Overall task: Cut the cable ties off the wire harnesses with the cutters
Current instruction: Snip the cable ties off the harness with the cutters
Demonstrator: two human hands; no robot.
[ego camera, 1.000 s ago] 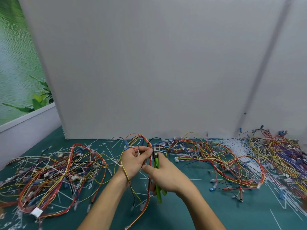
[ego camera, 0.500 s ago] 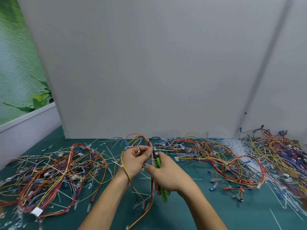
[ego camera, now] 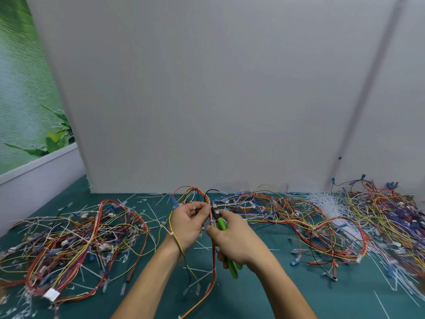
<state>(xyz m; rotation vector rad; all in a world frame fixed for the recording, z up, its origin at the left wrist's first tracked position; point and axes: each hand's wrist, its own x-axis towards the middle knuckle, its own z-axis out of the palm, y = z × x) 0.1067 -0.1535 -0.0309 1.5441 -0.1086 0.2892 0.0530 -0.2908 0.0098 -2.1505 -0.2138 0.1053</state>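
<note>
A wire harness [ego camera: 214, 259] is held up over the green desk [ego camera: 299, 295] by the left hand [ego camera: 187, 226]. Its grip is closed on the bundle, with the fingers curled round it and the wires pinched under the thumb. A loop of wire rises beyond that hand, and the red and orange strands hang down towards the near edge, so the long axis of the harness runs almost straight from far to near.

The cutters [ego camera: 221, 223] are clasped in the right hand [ego camera: 239, 242], the grip wrapped tight round the green handles. Their long axis is slanted from lower right to upper left, with the nose pointed away from the person and set against the harness just beside the left thumb. Whether the blades are parted cannot be told.

A left pile [ego camera: 76, 238] and a right pile [ego camera: 299, 215] of tangled harnesses are spread on the desk, with a heap of white cable ties [ego camera: 326, 203] far right.
</note>
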